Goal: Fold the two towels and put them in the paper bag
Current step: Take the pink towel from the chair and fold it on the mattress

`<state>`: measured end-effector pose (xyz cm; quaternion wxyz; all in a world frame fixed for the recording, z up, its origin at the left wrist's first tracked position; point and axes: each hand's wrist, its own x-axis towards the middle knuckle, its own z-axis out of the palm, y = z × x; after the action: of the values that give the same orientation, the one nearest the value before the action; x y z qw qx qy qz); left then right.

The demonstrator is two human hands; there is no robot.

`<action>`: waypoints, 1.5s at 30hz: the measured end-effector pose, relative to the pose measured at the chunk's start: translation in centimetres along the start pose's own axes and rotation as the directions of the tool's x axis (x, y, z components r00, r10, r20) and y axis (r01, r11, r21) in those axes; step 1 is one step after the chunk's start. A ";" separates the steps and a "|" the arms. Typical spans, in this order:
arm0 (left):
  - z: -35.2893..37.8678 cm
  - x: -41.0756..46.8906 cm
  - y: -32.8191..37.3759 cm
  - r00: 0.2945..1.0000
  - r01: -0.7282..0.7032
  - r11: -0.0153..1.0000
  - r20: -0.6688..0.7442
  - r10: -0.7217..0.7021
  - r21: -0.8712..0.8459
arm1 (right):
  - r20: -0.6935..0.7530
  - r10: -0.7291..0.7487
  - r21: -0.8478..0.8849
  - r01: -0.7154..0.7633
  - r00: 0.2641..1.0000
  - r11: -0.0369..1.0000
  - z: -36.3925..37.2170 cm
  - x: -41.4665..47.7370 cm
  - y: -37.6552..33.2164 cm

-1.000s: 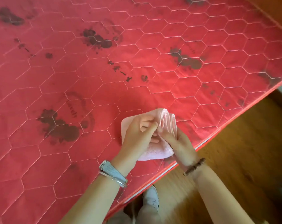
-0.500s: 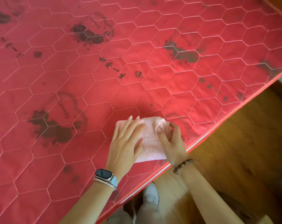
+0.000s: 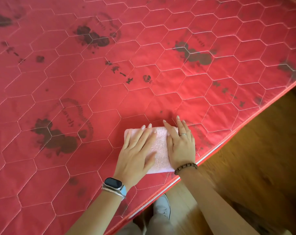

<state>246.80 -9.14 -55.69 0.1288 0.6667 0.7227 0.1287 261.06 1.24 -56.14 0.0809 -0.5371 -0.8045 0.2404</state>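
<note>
Pressing a folded pink towel (image 3: pixel 160 146) flat on a red quilted mattress (image 3: pixel 110 92), close to the mattress edge nearest the person; the towel lies as a small, thick rectangle, its long sides running away from the person. The left hand (image 3: pixel 137 153), with a watch (image 3: pixel 114 184) at the wrist, rests palm down on the left part of the towel, fingers straight and slightly spread, some fingertips reaching past the far edge; the right hand (image 3: pixel 181 146), with a bead bracelet (image 3: pixel 186 167) at the wrist and a ring (image 3: pixel 183 134) on 1 finger, lies palm down on the right part, partly overhanging onto the mattress. The 2 hands sit side by side but apart, a strip of towel showing between them; neither grips the cloth, both only press it. A wooden floor (image 3: pixel 254 158) and 1 shoe (image 3: pixel 162 209) appear below the mattress edge. Progress, as judged from this view: 1 towel appears folded and is being smoothed, so its folding is at or near completion; whether it is the 1st or the 2nd towel cannot be told, since no other towel is in view; the paper bag is also out of view, so bagging of this towel is yet to come.
</note>
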 end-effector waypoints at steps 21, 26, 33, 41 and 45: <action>-0.3 -2.0 2.1 0.782 0.478 0.301 0.243 -0.573 -0.825 | -0.142 -0.065 0.038 0.071 0.988 0.997 -2.2 -2.3 -0.7; 0.3 -1.3 2.4 0.771 0.490 0.311 0.239 -0.590 -0.814 | 0.002 -0.036 -0.024 0.036 0.999 0.999 -0.1 -3.0 -0.5; 0.8 -1.4 2.3 0.710 0.466 0.220 0.214 -0.671 -0.857 | 0.069 -0.056 0.108 0.048 0.996 0.993 0.5 -2.1 0.5; -1.4 -1.8 1.3 0.635 0.507 -0.131 0.472 -0.611 -0.852 | 0.288 0.351 0.684 -0.448 0.891 0.575 -2.6 -2.1 1.3; -2.0 -1.7 1.7 0.647 0.564 -0.230 0.597 -0.474 -0.793 | 0.448 0.376 0.549 -0.581 0.811 0.600 -3.6 -2.1 0.7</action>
<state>247.83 -10.71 -53.23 0.6004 0.0296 0.6373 0.4822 263.87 0.64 -53.06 0.0809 -0.6287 -0.4907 0.5978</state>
